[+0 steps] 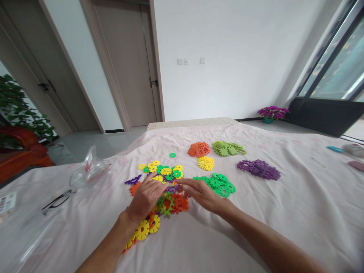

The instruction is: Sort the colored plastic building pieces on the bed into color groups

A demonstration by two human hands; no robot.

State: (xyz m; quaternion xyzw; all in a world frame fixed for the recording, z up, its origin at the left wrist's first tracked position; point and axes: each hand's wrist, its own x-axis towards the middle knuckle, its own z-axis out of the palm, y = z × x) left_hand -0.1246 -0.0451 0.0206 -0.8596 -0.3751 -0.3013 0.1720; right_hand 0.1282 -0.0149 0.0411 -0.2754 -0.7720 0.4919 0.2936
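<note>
A mixed pile of flat plastic snap discs and gear-shaped pieces lies on the cloth under my hands. My left hand [147,196] rests over its left side, fingers stretched and apart. From the right, my right hand [201,191] reaches in, index finger extended and thumb lower. Purple pieces [173,188] lie between both hands' fingertips; I see no piece clearly held. Nearest my wrists are orange gear pieces [179,203], a light green gear piece [167,206] and yellow discs [142,229]. More yellow discs [166,171] and green discs lie beyond my fingers.
Sorted by colour stand orange pieces [198,149], light green pieces [227,148], yellow discs [206,163], green discs [222,184] and purple pieces [259,169]. One green disc [172,155] lies apart. Left are eyeglasses [58,200] and clear plastic packaging [92,170].
</note>
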